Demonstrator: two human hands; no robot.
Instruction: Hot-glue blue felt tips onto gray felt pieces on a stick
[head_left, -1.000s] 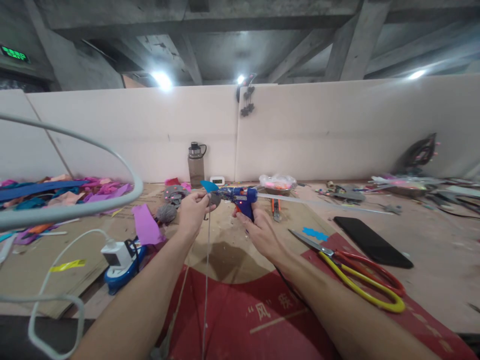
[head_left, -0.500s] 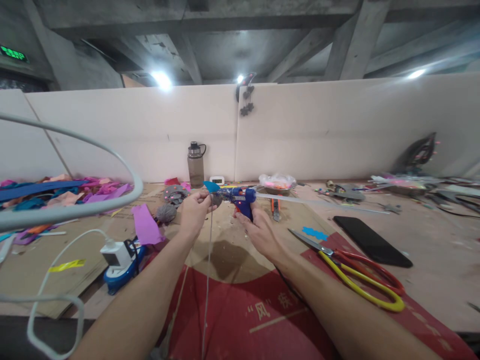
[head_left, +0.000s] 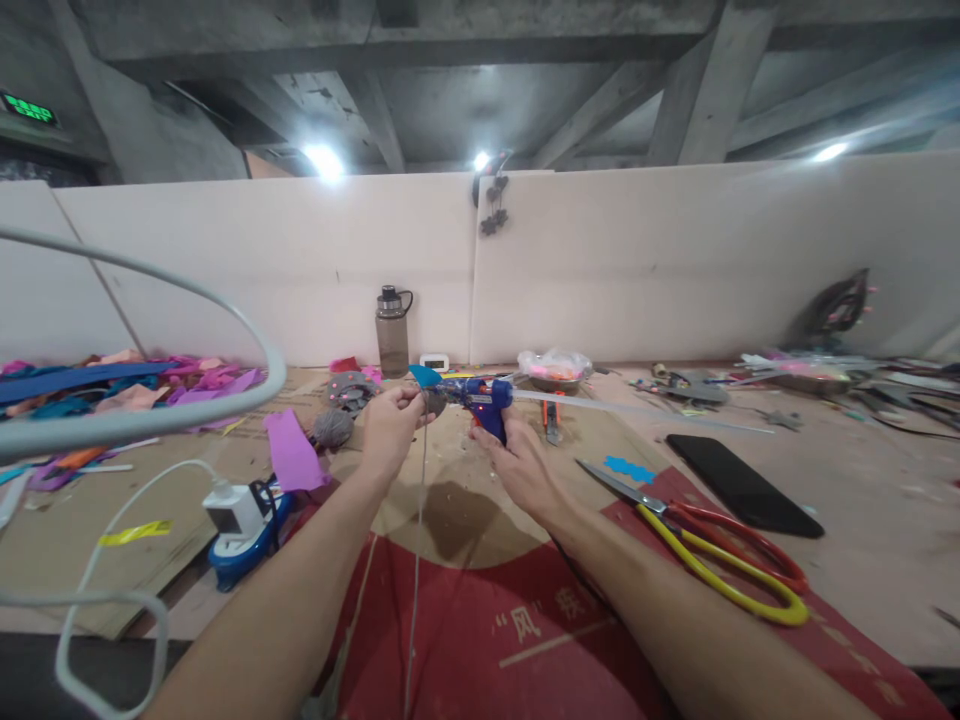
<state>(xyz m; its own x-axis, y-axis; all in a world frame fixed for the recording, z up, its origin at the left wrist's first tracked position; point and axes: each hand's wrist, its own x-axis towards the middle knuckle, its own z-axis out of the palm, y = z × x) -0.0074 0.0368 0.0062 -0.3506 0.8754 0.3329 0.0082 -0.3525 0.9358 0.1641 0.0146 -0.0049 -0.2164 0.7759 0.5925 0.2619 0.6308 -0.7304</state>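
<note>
Pinching a bright-blue leaf-shaped piece (head_left: 425, 375) beside a rounded grey piece (head_left: 434, 402), the left hand (head_left: 388, 425) has shifted slightly rightward; both pieces now sit nearer the nozzle of the blue plastic glue gun (head_left: 489, 393), seemingly within glue's reach, contact unclear; the right hand (head_left: 521, 455) grips its handle.

Craft workshop; glue gun (head_left: 489, 403), scissors (head_left: 669, 513)

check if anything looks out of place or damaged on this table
Mostly clutter: colored scraps heaped loosely at left. The front of the blue glue gun looks mottled, unlike its plainer rear, but I can't tell whether it's damaged.
</note>
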